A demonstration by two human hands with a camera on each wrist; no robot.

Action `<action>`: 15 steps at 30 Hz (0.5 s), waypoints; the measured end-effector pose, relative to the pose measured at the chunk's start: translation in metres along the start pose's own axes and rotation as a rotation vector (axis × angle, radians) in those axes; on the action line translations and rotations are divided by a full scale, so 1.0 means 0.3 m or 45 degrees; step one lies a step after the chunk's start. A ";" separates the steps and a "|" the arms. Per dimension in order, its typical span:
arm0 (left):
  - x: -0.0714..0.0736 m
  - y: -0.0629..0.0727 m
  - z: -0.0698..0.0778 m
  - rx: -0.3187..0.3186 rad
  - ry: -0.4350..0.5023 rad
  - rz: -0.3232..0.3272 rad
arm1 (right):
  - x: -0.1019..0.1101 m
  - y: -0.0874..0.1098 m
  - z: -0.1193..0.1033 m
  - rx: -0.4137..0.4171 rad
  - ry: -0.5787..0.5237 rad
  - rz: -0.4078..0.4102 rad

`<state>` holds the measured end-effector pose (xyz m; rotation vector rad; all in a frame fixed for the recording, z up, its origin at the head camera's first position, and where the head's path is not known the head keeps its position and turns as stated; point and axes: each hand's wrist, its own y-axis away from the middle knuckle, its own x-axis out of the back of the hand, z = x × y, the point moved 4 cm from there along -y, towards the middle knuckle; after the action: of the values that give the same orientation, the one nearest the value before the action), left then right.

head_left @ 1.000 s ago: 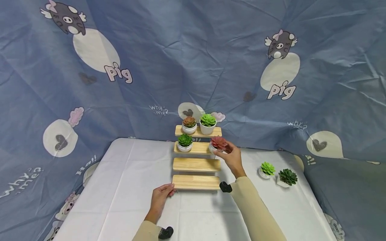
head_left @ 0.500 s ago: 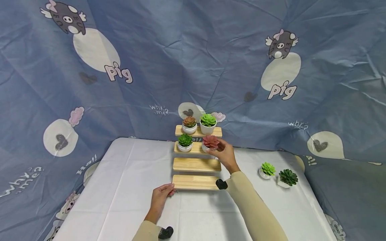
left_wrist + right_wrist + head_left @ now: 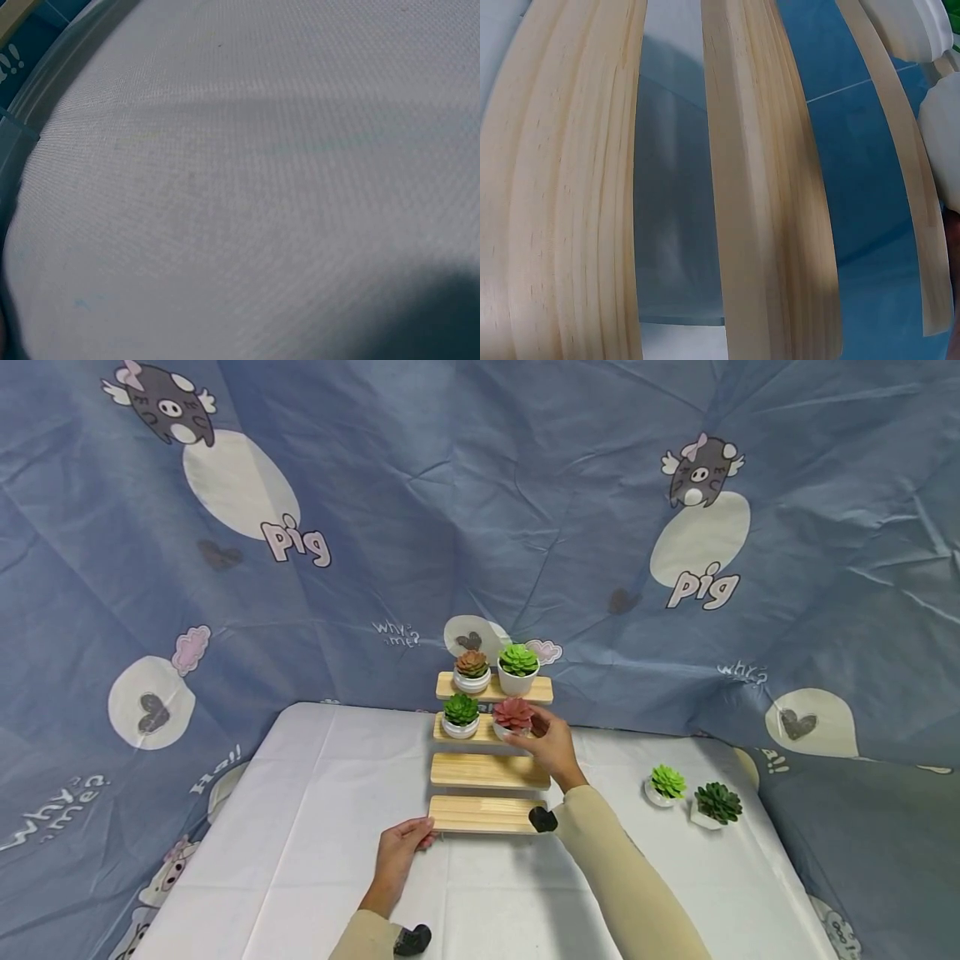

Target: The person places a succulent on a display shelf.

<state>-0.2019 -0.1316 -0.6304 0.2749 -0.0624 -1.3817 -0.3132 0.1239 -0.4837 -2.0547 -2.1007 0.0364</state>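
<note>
Head view: my nearer right hand (image 3: 553,747) pinches the red succulent (image 3: 513,714), just right of the second slat's (image 3: 486,730) green succulent (image 3: 461,710); my left hand (image 3: 400,847) grips the bottom slat's (image 3: 487,815) left end.

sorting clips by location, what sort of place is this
Probably an indoor tabletop filming setup: a blue printed cloth hangs behind a white-covered table, which bears a tiered wooden stand with potted plants.

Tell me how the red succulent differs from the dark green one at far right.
The red succulent has dusty red leaves, the dark green succulent deep green ones. The right hand holds the red one; no hand touches the dark green one. The red one is at the wooden stand's second-highest tier; the dark green one is on the tablecloth. Both have white pots.
</note>
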 end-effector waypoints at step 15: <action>0.001 -0.002 -0.001 0.034 -0.010 0.014 | -0.015 0.046 -0.124 0.007 0.056 -0.080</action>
<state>-0.2024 -0.1319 -0.6310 0.2908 -0.0891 -1.3717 -0.2937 0.1152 -0.4501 -1.9670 -2.1348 -0.0128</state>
